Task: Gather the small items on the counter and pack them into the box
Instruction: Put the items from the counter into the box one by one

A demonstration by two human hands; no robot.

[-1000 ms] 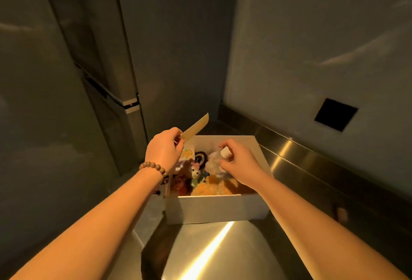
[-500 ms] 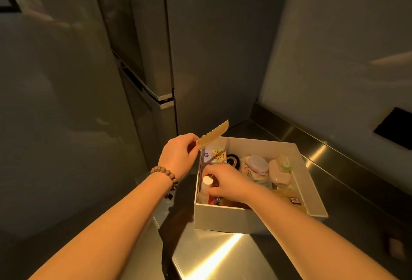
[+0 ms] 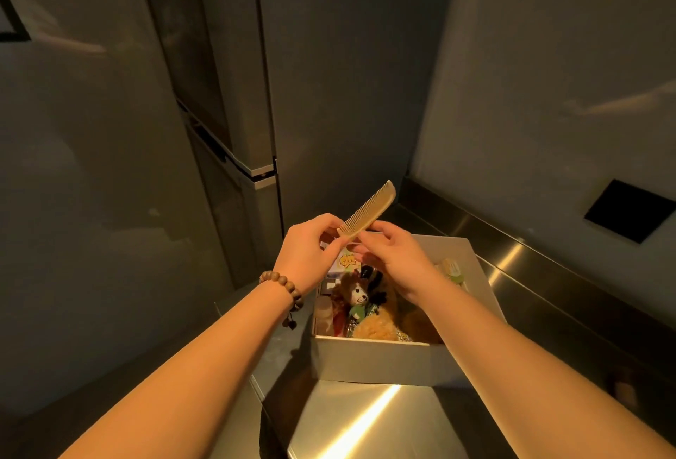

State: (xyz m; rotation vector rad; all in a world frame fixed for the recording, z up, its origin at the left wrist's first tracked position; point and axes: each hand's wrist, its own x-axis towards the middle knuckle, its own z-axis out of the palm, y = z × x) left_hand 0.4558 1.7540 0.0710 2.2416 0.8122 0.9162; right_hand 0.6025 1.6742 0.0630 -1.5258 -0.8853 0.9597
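**Mia:** While both hands are up over the box [image 3: 387, 361], what should happen with the comb [image 3: 367, 216]?

**Ben:** From the head view, the left hand [image 3: 307, 257] pinches the low end of the comb. The right hand [image 3: 393, 259] has its thumb and fingers on it too, just beside the left. So each grip is closed on the comb, which sticks up slanted above the box's back left corner. I think the comb should be turned flat and laid along a wall of the box, where there is room.

**Mia:** Why there?

**Ben:** The box sits on the shiny desk [image 3: 365, 422] and is very full. A toy bear [image 3: 356, 294] and other soft things fill the middle.

**Mia:** What is different from a moment ago?

**Ben:** Half a second ago only the left hand held the comb. The right hand was down in the box with a small bottle. Now it has come up to the comb.
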